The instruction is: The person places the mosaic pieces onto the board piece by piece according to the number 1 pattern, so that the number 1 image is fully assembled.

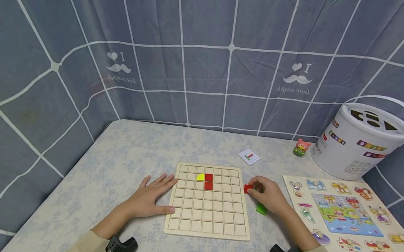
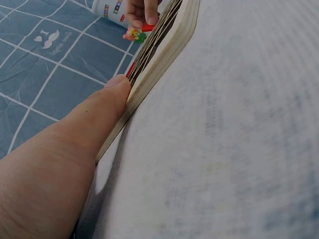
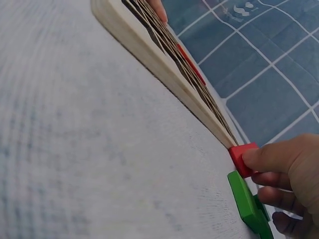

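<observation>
A wooden grid board (image 1: 207, 219) lies flat on the table, with a yellow piece (image 1: 200, 176) and two red pieces (image 1: 208, 181) set in its upper cells. My left hand (image 1: 154, 194) lies flat beside the board's left edge, thumb (image 2: 107, 102) against the board's edge (image 2: 164, 55). My right hand (image 1: 265, 193) pinches a small red block (image 1: 248, 188) just off the board's right edge; the same block (image 3: 242, 158) shows between thumb and finger, touching the board's corner (image 3: 219, 132). A green piece (image 3: 246, 201) lies under that hand, also seen as a green piece (image 1: 261, 209).
A small pattern card (image 1: 249, 156) lies behind the board. At the right are an animal peg puzzle (image 1: 347, 216), a white shape-sorter bucket (image 1: 358, 145) and a small toy figure (image 1: 301, 147). A blue checked cloth (image 1: 205, 64) walls the table.
</observation>
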The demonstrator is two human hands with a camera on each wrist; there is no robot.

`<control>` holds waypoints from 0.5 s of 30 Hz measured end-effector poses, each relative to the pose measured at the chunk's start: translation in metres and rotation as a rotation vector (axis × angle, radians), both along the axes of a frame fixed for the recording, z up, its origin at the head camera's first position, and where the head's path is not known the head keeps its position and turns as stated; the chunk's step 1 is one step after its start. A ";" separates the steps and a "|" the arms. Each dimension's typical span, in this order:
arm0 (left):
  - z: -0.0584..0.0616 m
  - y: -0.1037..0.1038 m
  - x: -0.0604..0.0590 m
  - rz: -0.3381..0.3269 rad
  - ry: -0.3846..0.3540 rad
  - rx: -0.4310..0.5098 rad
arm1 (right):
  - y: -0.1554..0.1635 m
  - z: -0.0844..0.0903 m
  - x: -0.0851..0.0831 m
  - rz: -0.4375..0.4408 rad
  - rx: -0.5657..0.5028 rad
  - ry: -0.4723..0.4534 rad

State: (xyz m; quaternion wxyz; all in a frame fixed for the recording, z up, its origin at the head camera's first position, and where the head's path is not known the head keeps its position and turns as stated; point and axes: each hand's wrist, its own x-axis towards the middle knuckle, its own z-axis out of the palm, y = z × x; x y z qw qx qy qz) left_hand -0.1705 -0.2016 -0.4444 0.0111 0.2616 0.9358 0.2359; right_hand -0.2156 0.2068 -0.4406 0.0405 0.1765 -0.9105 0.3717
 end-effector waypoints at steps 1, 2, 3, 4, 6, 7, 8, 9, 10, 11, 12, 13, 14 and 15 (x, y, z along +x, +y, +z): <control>0.000 0.000 0.000 0.000 -0.001 -0.002 | 0.000 0.000 0.000 0.001 -0.005 0.000; 0.000 0.000 0.000 0.001 -0.003 -0.005 | 0.000 0.000 0.000 0.001 -0.009 0.001; 0.001 0.000 0.000 0.002 -0.006 -0.006 | 0.000 0.000 0.000 0.003 -0.014 0.001; 0.001 0.000 0.000 0.002 -0.008 -0.007 | 0.000 0.000 0.000 0.004 -0.019 0.000; 0.001 0.000 0.001 0.002 -0.007 -0.006 | -0.001 0.001 0.000 0.006 -0.030 -0.002; 0.001 0.000 0.001 0.000 -0.001 -0.003 | -0.001 0.001 0.000 0.008 -0.034 -0.004; 0.001 0.000 0.001 0.000 0.003 0.000 | -0.001 0.002 0.000 0.008 -0.038 -0.005; 0.001 0.000 0.001 -0.001 0.003 0.005 | -0.002 0.002 0.000 0.009 -0.041 -0.006; 0.001 0.000 0.001 -0.001 0.010 0.003 | -0.002 0.003 0.000 0.010 -0.042 -0.007; 0.000 0.000 0.001 -0.003 0.018 0.006 | -0.002 0.003 0.000 0.011 -0.044 -0.006; 0.001 0.000 0.001 -0.004 0.021 0.007 | -0.002 0.003 0.000 0.012 -0.046 -0.007; 0.001 0.000 0.001 -0.003 0.019 0.008 | -0.003 0.004 0.001 0.014 -0.049 -0.007; 0.001 0.000 0.001 -0.002 0.014 0.005 | -0.003 0.004 0.001 0.017 -0.052 -0.008; 0.001 0.000 0.001 -0.002 0.013 0.003 | -0.003 0.004 0.001 0.021 -0.056 -0.009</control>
